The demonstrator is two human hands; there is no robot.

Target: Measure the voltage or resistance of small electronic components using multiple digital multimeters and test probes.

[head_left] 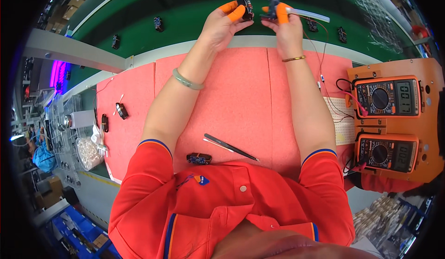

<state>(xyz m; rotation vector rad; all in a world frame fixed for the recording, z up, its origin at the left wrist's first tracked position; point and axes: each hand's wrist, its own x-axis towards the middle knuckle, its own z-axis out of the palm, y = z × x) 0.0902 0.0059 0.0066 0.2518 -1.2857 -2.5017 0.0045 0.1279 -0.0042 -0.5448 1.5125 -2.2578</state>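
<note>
Both my hands are raised over the green conveyor belt [194, 15], wearing orange finger covers. My left hand [219, 31] pinches a small black electronic module [244, 5] between thumb and fingers. Just to its right, my right hand [289, 31] is closed on a dark blue part [271, 8], blurred, so its kind is unclear. A translucent white stick [311, 15] juts rightward from the right hand's fingers; whether they grip it too is hard to see. A small gap separates the two held pieces.
Several similar modules [158, 24] lie along the belt. On the pink mat [232, 92] are tweezers [229, 146], a swab and another module [199, 158]. Two orange multimeters [388, 97] stand right, beside a white breadboard [340, 120] and thin wires. A tub of swabs [88, 152] sits left.
</note>
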